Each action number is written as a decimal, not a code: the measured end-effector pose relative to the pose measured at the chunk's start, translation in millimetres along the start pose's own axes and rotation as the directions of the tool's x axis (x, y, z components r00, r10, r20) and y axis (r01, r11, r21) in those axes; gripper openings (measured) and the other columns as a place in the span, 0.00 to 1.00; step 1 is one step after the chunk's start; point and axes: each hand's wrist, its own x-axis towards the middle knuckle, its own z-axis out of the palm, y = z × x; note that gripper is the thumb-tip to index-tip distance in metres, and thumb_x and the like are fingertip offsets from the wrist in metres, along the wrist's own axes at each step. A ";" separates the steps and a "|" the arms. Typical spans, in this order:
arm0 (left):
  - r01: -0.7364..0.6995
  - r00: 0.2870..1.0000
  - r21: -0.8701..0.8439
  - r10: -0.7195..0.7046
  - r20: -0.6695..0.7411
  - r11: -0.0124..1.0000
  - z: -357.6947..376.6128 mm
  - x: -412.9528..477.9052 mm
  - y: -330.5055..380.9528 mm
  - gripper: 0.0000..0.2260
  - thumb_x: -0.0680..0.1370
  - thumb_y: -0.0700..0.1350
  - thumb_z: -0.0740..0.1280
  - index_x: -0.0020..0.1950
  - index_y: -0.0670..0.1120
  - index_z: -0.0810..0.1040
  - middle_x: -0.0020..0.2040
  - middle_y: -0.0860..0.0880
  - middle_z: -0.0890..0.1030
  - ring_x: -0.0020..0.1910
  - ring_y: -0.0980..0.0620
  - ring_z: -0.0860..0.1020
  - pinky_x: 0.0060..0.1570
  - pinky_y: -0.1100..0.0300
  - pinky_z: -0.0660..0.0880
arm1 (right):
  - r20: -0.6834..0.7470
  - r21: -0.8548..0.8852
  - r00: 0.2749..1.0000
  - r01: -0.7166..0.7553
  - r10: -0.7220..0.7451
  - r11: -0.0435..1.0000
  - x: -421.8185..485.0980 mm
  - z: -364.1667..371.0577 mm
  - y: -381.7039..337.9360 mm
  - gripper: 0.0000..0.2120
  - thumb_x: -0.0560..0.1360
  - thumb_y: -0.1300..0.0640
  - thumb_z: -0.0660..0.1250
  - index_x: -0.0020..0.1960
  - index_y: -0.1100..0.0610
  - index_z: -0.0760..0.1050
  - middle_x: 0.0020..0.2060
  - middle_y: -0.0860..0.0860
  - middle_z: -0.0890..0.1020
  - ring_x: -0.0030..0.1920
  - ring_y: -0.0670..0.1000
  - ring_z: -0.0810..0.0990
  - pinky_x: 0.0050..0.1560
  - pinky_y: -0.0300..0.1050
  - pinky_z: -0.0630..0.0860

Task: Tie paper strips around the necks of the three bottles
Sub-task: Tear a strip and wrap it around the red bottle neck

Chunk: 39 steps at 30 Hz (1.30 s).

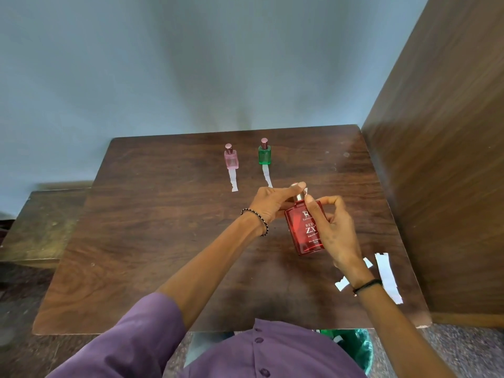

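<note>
A large red bottle [304, 230] stands near the middle right of the wooden table [163, 241]. My left hand [275, 204] grips it from the left, thumb on the cap. My right hand [332, 227] holds its right side and pinches a white paper strip [306, 191] at the neck; most of that strip is hidden. Farther back stand a small pink bottle [231, 157] and a small green bottle [264, 154]. A paper strip [233, 180] lies in front of the pink one, and another strip [267, 177] in front of the green one.
Two spare paper strips lie at the table's right front, a long strip [388, 278] and a shorter strip [343, 282] partly under my right wrist. A wooden panel [441, 159] rises along the table's right edge. A lower bench [41, 222] sits left. A green bin [354, 347] is below.
</note>
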 end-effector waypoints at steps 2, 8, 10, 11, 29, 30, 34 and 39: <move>0.012 1.000 0.015 -0.012 -0.022 1.000 1.1 0.6 0.1 0.16 0.72 0.52 0.76 0.50 0.39 0.86 0.49 0.40 0.87 0.51 0.44 0.85 0.60 0.49 0.79 | -0.027 -0.036 1.000 0.014 -0.015 0.999 0.1 3.2 1.2 0.25 0.73 0.31 0.66 0.58 0.48 0.69 0.38 0.55 0.87 0.37 0.51 0.88 0.40 0.56 0.86; 0.025 0.997 0.007 -0.024 -0.072 1.000 2.8 2.6 -5.2 0.17 0.70 0.57 0.77 0.39 0.41 0.84 0.42 0.41 0.85 0.44 0.45 0.82 0.61 0.45 0.78 | -0.010 0.155 0.994 -0.106 0.109 0.982 6.4 12.4 3.6 0.25 0.73 0.34 0.69 0.61 0.49 0.70 0.45 0.55 0.86 0.44 0.53 0.88 0.46 0.57 0.86; 0.004 0.996 -0.014 -0.005 -0.086 1.000 4.2 3.3 -9.4 0.20 0.68 0.59 0.77 0.39 0.41 0.83 0.41 0.40 0.82 0.42 0.46 0.80 0.60 0.44 0.77 | 0.003 0.190 0.993 -0.116 0.117 0.975 10.7 13.4 4.0 0.26 0.72 0.34 0.70 0.61 0.49 0.70 0.48 0.56 0.86 0.46 0.55 0.88 0.47 0.59 0.85; -0.007 0.996 -0.024 0.004 -0.094 1.000 4.8 4.3 -10.4 0.20 0.68 0.59 0.77 0.38 0.41 0.82 0.40 0.40 0.82 0.42 0.46 0.79 0.60 0.44 0.77 | 0.007 0.177 0.994 -0.109 0.110 0.978 12.9 13.3 4.2 0.26 0.72 0.34 0.70 0.62 0.48 0.69 0.48 0.57 0.86 0.46 0.55 0.88 0.47 0.59 0.85; 0.111 0.973 -0.141 -0.137 -0.187 0.984 -9.0 78.5 4.8 0.06 0.78 0.34 0.66 0.48 0.36 0.83 0.33 0.47 0.84 0.30 0.54 0.82 0.36 0.63 0.80 | 0.132 0.277 0.984 -0.155 0.122 0.948 75.1 9.1 14.6 0.22 0.71 0.45 0.73 0.60 0.56 0.77 0.52 0.55 0.86 0.49 0.53 0.86 0.49 0.52 0.83; 0.109 0.973 -0.121 -0.131 -0.192 0.987 -11.0 85.8 3.1 0.07 0.78 0.33 0.66 0.52 0.34 0.83 0.37 0.45 0.84 0.33 0.52 0.82 0.37 0.62 0.81 | 0.132 0.278 0.983 -0.159 0.127 0.947 80.2 8.6 14.6 0.24 0.70 0.47 0.72 0.61 0.57 0.76 0.52 0.55 0.85 0.49 0.53 0.86 0.46 0.49 0.82; 0.114 0.968 -0.021 -0.116 -0.222 0.993 -16.4 113.4 -4.7 0.11 0.79 0.29 0.62 0.59 0.33 0.81 0.48 0.40 0.82 0.38 0.50 0.82 0.37 0.62 0.82 | 0.128 0.236 0.985 -0.141 0.113 0.961 103.5 5.2 17.5 0.20 0.73 0.55 0.72 0.62 0.60 0.75 0.51 0.54 0.85 0.48 0.52 0.85 0.39 0.40 0.81; 0.084 0.975 0.086 -0.064 -0.214 0.993 -22.2 147.7 -11.6 0.15 0.78 0.27 0.61 0.56 0.43 0.79 0.48 0.40 0.81 0.37 0.50 0.84 0.38 0.60 0.82 | 0.099 0.198 0.990 -0.123 0.105 0.972 140.4 -1.7 15.7 0.14 0.76 0.63 0.71 0.61 0.60 0.76 0.51 0.57 0.85 0.47 0.53 0.85 0.40 0.38 0.81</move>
